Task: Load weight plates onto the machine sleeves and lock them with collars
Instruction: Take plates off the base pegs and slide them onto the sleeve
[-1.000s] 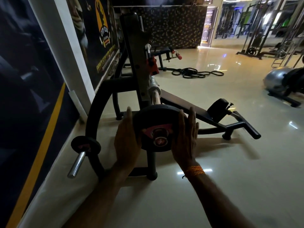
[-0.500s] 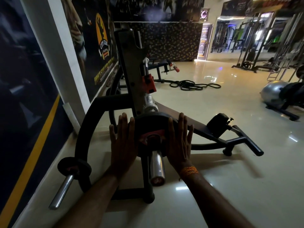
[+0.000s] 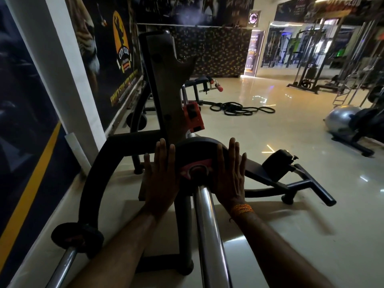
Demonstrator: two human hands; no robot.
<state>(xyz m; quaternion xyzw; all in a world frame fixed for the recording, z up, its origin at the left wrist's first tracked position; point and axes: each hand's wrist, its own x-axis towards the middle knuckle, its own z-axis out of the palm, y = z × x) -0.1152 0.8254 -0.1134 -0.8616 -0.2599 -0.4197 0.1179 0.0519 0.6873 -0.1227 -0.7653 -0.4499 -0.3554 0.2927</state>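
A black weight plate [image 3: 194, 149] with a red hub label sits far along the chrome sleeve [image 3: 207, 229], which runs from the plate toward me. My left hand [image 3: 161, 173] presses flat against the plate's left face and rim. Flat on its right side lies my right hand [image 3: 228, 173], an orange thread around the wrist. Fingers of both hands are straight and pointing up. At the lower left, a smaller black plate [image 3: 78, 239] rides on a second chrome sleeve [image 3: 62, 267]. No collar shows.
The machine's black curved frame [image 3: 93, 183] and brown upright [image 3: 166, 90] stand by the left wall. A padded footrest bar [image 3: 291, 179] lies right of the plate. Battle ropes [image 3: 239, 108] lie on the glossy floor. A silver ball [image 3: 340, 119] and other machines stand at the right.
Both hands have pushed the plate farther along the sleeve toward the machine, baring more chrome in front of it. My view has come closer and lower.
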